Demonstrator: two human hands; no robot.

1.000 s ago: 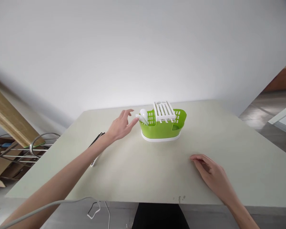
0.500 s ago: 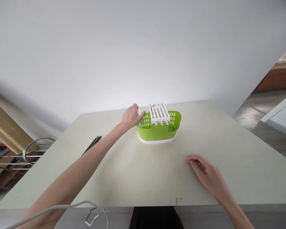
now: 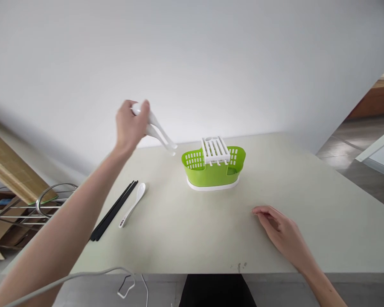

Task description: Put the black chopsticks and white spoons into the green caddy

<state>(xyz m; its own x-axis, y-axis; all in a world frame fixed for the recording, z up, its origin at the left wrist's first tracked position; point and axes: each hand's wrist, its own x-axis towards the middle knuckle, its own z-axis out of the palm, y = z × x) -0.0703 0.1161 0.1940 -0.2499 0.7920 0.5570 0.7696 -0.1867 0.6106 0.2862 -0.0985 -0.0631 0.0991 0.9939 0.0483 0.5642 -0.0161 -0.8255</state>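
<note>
My left hand [image 3: 129, 124] is raised above the table, left of the green cutlery holder [image 3: 213, 170], and is closed around the bowls of white spoons [image 3: 158, 132] whose handles point down toward the holder. The holder has a white slotted insert [image 3: 215, 149] on top and a white base. On the table to the left lie black chopsticks [image 3: 114, 210] and another white spoon [image 3: 132, 204]. My right hand [image 3: 280, 234] rests on the table [image 3: 185, 230] in front of the holder, fingers loosely curled, holding nothing.
A plain white wall stands behind the table. At the far left are a metal rack [image 3: 35, 204] and a wooden board [image 3: 11, 164]. A grey cable [image 3: 83, 275] hangs by the table's front edge. Floor shows at right.
My left hand reached the holder's left end, closed on the white spoons there and lifted them up and to the left. The right hand stayed put.
</note>
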